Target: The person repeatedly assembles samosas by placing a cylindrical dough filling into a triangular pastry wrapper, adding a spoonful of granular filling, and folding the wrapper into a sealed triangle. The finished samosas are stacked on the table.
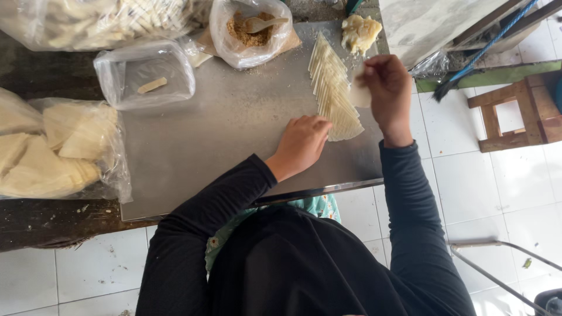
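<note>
My left hand (303, 140) lies flat, fingers pressing the near end of the fanned wrapper stack (332, 88) on the steel tabletop (234, 123); my raised right hand (386, 88) pinches one wrapper (359, 93).

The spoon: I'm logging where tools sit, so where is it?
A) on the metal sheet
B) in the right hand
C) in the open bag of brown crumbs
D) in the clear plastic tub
C: the spoon lies in the open bag of brown crumbs, away from both hands.
</note>
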